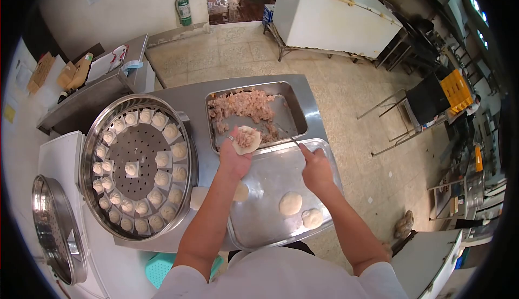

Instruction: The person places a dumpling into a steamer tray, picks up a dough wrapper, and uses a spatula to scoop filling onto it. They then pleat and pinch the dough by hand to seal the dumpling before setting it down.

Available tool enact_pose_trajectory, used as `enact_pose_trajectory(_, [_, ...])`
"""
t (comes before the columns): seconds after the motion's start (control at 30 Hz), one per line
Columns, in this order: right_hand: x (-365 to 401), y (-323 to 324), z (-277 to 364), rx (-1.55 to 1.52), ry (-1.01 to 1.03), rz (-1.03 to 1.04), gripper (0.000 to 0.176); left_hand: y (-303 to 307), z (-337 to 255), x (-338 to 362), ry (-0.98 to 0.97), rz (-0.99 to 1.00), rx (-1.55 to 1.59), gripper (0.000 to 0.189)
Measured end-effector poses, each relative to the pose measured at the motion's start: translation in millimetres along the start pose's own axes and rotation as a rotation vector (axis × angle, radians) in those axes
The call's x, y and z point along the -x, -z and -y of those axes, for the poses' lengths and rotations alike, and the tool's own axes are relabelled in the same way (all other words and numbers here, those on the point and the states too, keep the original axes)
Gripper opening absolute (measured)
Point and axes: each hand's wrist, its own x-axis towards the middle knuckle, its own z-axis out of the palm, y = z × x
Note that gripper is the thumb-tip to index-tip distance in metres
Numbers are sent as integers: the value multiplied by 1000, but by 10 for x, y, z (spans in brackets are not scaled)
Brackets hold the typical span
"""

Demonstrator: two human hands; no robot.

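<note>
I had the right hand (317,170) closed on a thin metal utensil (290,135), long axis running forward-left from that grip, over the steel pan (288,106). The filled dough wrapper (247,140) lay left of the grip, cradled in the left hand (236,159), palm up, fingers partly curled. Right forearm angled inward.

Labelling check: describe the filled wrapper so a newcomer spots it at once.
On the steel table, find the rectangular pan of pinkish mince. At its near edge, the left hand holds the filled wrapper. Unlike the plain dough rounds on the tray, it carries a mound of filling.
</note>
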Motion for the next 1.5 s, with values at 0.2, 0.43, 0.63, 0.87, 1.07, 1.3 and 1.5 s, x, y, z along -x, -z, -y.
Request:
enact_pose_trajectory(0.2, [190, -68, -8, 216, 3, 98, 53, 6, -43, 112, 14, 28, 108, 45])
enact_pose_trajectory(0.43, [306, 221, 549, -192, 163, -173, 33, -47, 56, 191, 17, -18, 100, 53])
enact_pose_trajectory(0.63, [413, 241, 560, -331, 48, -27, 34, -124, 129, 227, -52, 109, 159, 56])
enact_pose_trajectory(0.87, [463, 207, 614, -426, 26, 10, 35, -240, 209, 235, -127, 11, 95, 63])
enact_pose_trajectory(1.07, [459, 190, 639, -343, 29, 43, 35, -324, 216, 270, -107, -17, 56, 61])
enact_pose_trajectory(1.3, [448, 180, 630, -363, 0, 49, 35, -250, 219, 260, -131, -3, 25, 62])
enact_pose_trajectory(1.5, [404, 263, 629, -408, -36, 49, 34, -173, 193, 262, -131, 53, 61, 61])
